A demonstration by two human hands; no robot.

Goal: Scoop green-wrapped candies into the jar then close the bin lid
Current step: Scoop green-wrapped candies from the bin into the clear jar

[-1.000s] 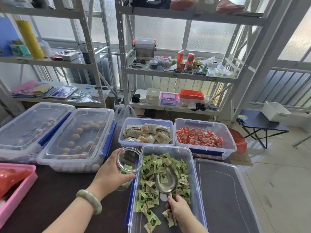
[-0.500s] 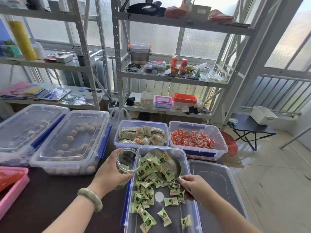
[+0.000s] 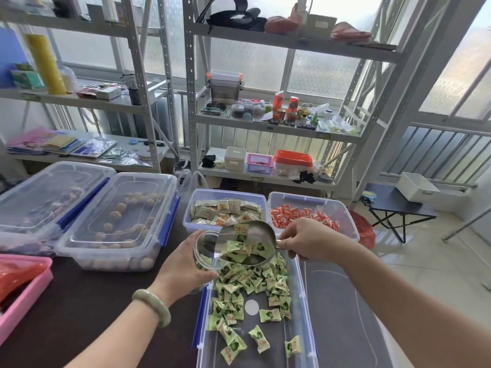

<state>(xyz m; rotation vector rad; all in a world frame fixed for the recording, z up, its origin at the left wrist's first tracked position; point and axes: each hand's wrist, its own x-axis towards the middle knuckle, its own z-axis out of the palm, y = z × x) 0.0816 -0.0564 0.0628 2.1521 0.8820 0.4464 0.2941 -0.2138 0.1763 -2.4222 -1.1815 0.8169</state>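
A: Change? Scoop (image 3: pixel 245 241), a moment ago down in the bin (image 3: pixel 305 301), is now lifted, loaded with green-wrapped candies (image 3: pixel 240 248), mouth against the jar (image 3: pixel 204 252).

B: Hands?

A: Right hand (image 3: pixel 305 239) pinches the handle; left hand (image 3: pixel 183 264) wraps the jar at the bin's left rim. Pour imminent; lid (image 3: pixel 345 314) lies right of the bin.

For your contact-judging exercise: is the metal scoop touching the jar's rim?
Cannot tell. In the head view the scoop overlaps the jar mouth, hiding any contact or gap.
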